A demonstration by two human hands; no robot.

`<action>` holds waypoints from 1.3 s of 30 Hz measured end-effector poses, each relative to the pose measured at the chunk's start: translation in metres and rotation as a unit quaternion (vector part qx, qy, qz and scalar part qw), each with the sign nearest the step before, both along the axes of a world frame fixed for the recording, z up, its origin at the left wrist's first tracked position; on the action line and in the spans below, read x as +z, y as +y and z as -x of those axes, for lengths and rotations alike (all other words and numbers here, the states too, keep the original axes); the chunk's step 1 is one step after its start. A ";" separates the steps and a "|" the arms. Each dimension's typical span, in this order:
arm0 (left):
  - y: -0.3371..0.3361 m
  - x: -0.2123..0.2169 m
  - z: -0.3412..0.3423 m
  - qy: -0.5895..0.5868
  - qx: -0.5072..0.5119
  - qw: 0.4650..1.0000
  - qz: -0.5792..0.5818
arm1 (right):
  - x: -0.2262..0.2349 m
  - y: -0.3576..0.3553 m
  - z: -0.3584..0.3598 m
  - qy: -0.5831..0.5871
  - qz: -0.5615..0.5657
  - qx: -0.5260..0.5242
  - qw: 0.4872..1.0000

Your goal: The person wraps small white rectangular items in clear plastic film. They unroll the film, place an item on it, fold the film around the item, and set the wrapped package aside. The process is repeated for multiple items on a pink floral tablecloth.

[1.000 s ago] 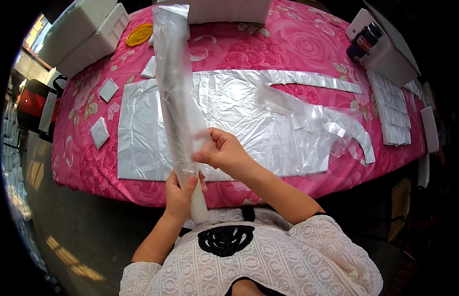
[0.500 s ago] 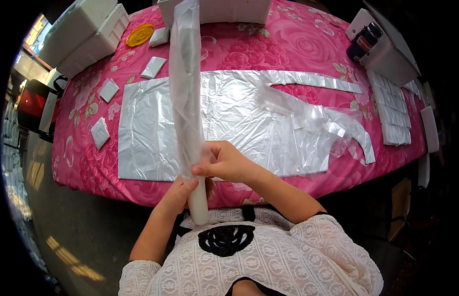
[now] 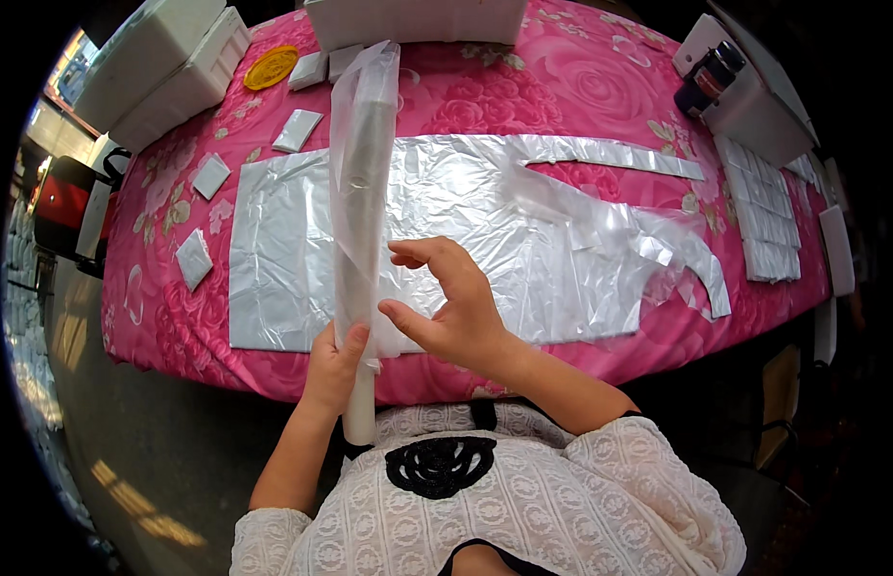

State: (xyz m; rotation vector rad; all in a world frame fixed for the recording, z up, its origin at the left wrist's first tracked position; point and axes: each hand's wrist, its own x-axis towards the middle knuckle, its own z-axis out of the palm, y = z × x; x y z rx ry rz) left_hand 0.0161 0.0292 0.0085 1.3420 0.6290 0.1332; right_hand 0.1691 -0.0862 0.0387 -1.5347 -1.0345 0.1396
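A long roll of clear plastic film [image 3: 362, 182] on a white core stands tilted upright over the near table edge. My left hand [image 3: 329, 365] grips its lower end. My right hand [image 3: 445, 307] is beside the roll at mid-height, fingers spread, thumb and fingertips at the film's edge. Behind them a large sheet of clear plastic [image 3: 466, 230] lies flat and wrinkled on the pink flowered tablecloth [image 3: 562, 86].
Small white packets [image 3: 195, 259] lie on the cloth at the left. White foam boxes [image 3: 168, 58] stand at the back left and back centre, with a yellow disc [image 3: 270, 67] beside them. Rows of white packets [image 3: 768, 221] and a white box with dark bottles [image 3: 715, 72] are at the right.
The roll has swung from leaning left to nearly upright and shifted right. My right hand has come off the roll and its fingers have spread.
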 end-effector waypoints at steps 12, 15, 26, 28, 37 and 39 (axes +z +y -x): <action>-0.018 0.023 0.000 0.080 -0.090 0.940 -0.318 | -0.018 0.017 0.011 -0.396 0.114 0.211 0.886; -0.016 0.030 0.003 0.117 -0.125 0.929 -0.327 | -0.024 0.015 -0.017 -0.426 0.119 0.193 0.876; -0.005 0.018 0.033 0.170 -0.180 0.944 -0.219 | -0.038 -0.006 -0.104 -0.081 0.206 -0.106 0.969; -0.005 0.016 0.034 0.162 -0.183 0.944 -0.222 | -0.040 -0.007 -0.115 0.034 0.237 -0.098 0.966; -0.004 0.014 0.037 0.179 -0.196 0.948 -0.173 | -0.037 -0.023 -0.141 0.193 0.277 -0.040 0.941; -0.005 0.011 0.038 0.160 -0.198 0.950 -0.181 | -0.035 -0.024 -0.143 0.251 0.290 -0.003 0.923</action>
